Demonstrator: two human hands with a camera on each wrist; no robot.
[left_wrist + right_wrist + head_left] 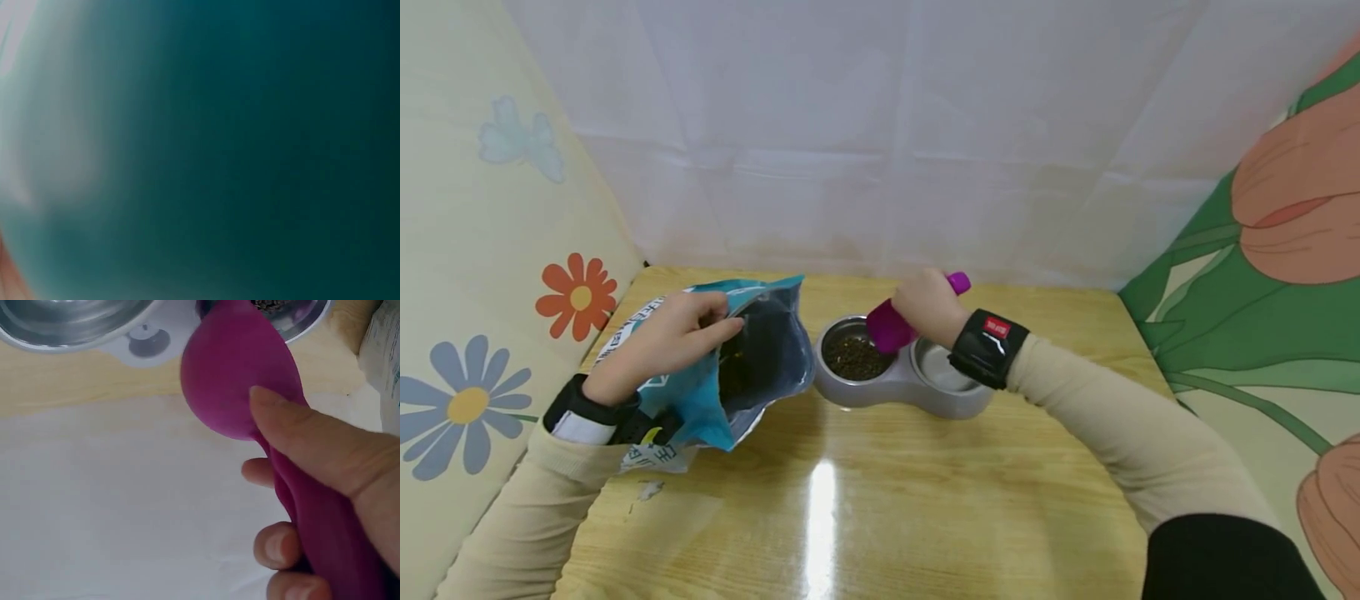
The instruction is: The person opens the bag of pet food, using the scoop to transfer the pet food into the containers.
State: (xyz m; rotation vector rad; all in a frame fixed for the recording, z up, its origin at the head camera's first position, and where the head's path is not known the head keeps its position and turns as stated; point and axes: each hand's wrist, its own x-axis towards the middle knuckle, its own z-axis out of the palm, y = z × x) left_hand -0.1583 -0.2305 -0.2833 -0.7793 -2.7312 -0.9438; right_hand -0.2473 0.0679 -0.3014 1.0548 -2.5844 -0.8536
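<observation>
— So, what are the fingers of the right hand (928,307) doing?

— They curl round the handle of a purple scoop (240,372). The thumb (312,447) lies flat along the top, and the other fingers wrap underneath. The scoop's round end tips down over the bowl with brown kibble (855,356) in it.

— And the left hand (662,343)?

— Its fingers pinch the top edge of a blue food bag (752,358) and hold the mouth open. The bag leans on the wooden table (880,517), just beside the bowls. The left wrist view shows only blurry blue-green, so nothing more can be told from there.

— Where do the bowls sit?

— Both sit in one grey double feeder (898,387) in the middle of the table. The left bowl has food. The right bowl (943,367) looks shiny and bare.

— How should the person tip the scoop well?

— Probably low and slow, with the scoop's end right over the middle of the bowl, so no bits bounce onto the table. A steady thumb should stop the scoop from rolling. The other hand had better keep the bag upright, or the food could spill out.
</observation>
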